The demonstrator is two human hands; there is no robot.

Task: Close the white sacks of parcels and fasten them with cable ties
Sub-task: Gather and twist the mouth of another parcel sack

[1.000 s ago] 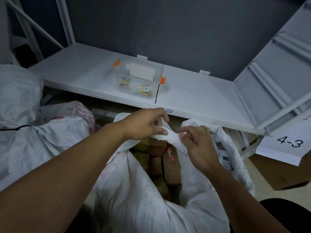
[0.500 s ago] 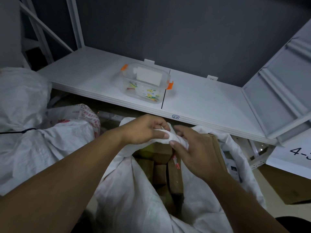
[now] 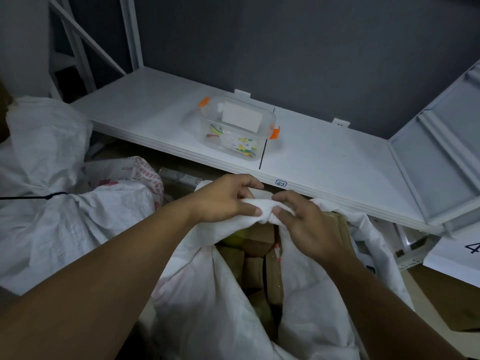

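White sack [image 3: 207,294] stood directly below the person, hard against the shelf front. The mouth was wide open, with brown parcels [image 3: 259,245] showing in the gap.

Over the last second the right hand [image 3: 309,229] had slid left along the far rim until it met the left hand [image 3: 223,201]. The stretch of cloth that had hung between them was now one tight wad [image 3: 262,213]. Both hands gripped that wad, fingers curled over the top and thumbs pressed on its near face, almost touching each other. Neither hand held a tie.

Judgement: gathering of the neck had begun, but only the far edge was taken in. The near side still gaped, so the sack was not ready for fastening.

Surroundings, dim light:
- Grey wall [image 3: 311,48] stood behind.
- White shelf [image 3: 324,162] of metal racking ran across the view, beyond the hands.
- Second sack [image 3: 46,152] lay to the left, neck already cinched by a black cable tie [image 3: 55,196].
- Clear plastic box [image 3: 239,128] with orange clips sat on the shelf, well apart from the hands. It held coloured strips, possibly ties, too small to tell.
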